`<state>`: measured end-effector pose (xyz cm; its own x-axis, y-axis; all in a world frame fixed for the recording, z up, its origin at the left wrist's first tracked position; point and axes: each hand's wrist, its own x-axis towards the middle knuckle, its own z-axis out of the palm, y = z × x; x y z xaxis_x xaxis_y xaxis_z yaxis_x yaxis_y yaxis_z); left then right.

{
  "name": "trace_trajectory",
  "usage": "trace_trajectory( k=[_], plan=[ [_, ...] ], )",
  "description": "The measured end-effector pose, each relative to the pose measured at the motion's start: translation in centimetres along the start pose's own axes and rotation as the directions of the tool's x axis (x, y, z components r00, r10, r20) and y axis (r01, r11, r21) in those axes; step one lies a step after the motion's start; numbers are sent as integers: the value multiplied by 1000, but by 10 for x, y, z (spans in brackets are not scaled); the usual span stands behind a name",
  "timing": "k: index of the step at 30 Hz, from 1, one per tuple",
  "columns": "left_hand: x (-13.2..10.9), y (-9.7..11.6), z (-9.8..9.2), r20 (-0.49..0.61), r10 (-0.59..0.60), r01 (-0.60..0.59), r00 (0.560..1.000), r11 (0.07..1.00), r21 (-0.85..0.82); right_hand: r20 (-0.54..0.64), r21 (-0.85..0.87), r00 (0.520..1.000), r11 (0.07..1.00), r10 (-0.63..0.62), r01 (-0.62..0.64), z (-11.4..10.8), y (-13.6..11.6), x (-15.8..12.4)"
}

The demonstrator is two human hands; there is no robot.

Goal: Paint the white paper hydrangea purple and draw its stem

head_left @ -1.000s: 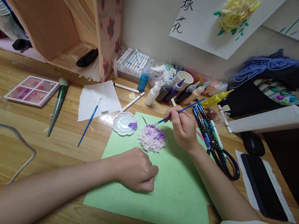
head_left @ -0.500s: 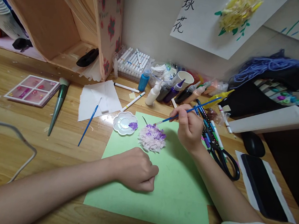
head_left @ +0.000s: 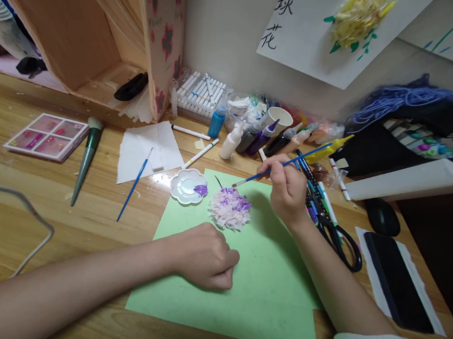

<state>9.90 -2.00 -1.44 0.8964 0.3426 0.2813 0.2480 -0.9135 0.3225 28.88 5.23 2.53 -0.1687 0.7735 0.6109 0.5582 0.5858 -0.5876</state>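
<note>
My right hand (head_left: 285, 190) grips a blue paintbrush (head_left: 263, 173), its tip at the upper edge of a ruffled, pale pink paper flower (head_left: 229, 211). Purple paint streaks the flower's top and right side. The flower rests on a sheet of green paper (head_left: 272, 283), and a short dark line is drawn above it. Just below the flower, my left hand (head_left: 207, 259) lies closed in a fist on the paper; whether anything is inside its fingers is hidden. A white flower-shaped palette (head_left: 181, 189) with purple paint sits left of the flower.
A second blue paintbrush (head_left: 134, 186) lies by torn white paper (head_left: 133, 154). Paint bottles (head_left: 231, 141) and a box of markers (head_left: 201, 94) line the wall. Black scissors (head_left: 340, 244) lie beside my right forearm. A keyboard-like black slab (head_left: 398, 282) and a mouse (head_left: 382, 217) are at right.
The brush tip has lifted slightly off the flower's painted top, and the handle end has tilted down a little. My left hand stays in place.
</note>
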Motion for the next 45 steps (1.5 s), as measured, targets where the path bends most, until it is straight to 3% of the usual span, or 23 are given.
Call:
trace_trajectory(
  k=[3, 9, 14, 19, 26, 33, 45],
  plan=[
    [-1, 0, 1, -14, -2, 2, 1000, 1000, -6, 81, -1, 996, 1000, -25, 25, 0, 2, 0],
    [-1, -1, 1, -4, 0, 0, 1000, 1000, -4, -65, 48, 998, 999, 4, 0, -3, 7, 2],
    [0, 0, -1, 11, -1, 1, 1000, 1000, 11, 68, 7, 997, 1000, -26, 25, -4, 9, 3],
    [0, 0, -1, 6, 6, -6, 1000, 1000, 12, 16, 3, 1000, 1000, -11, 11, -5, 7, 4],
    [0, 0, -2, -15, -1, 1, 1000, 1000, 9, 93, -2, 996, 1000, -1, 1, -1, 6, 2],
    [0, 0, -2, 13, 6, -6, 1000, 1000, 14, 27, -20, 999, 999, 25, -25, -2, 7, 3],
    [1, 0, -2, 23, 6, -6, 1000, 1000, 12, 82, 23, 992, 995, 93, -95, 2, 6, 2]
  ],
)
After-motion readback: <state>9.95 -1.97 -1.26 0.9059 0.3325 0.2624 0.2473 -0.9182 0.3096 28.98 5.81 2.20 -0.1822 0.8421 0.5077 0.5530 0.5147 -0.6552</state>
